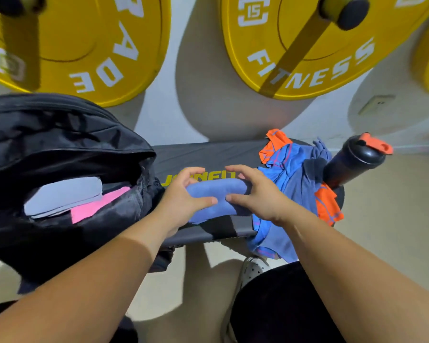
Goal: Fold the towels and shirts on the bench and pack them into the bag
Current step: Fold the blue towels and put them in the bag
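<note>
Leftmost, open bag (60, 144) at the bench's (208, 152) end, grey towel (65, 194) and pink cloth (94, 206) inside. Next, left hand (181, 196) and right hand (255, 194) both gripping a folded blue towel (216, 193) on the bench. Then crumpled shirt (300, 174), bottle (352, 159).

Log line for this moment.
blue towel: on bench | left hand: grips it | right hand: grips it | bag: open | shirt: unfolded
</note>
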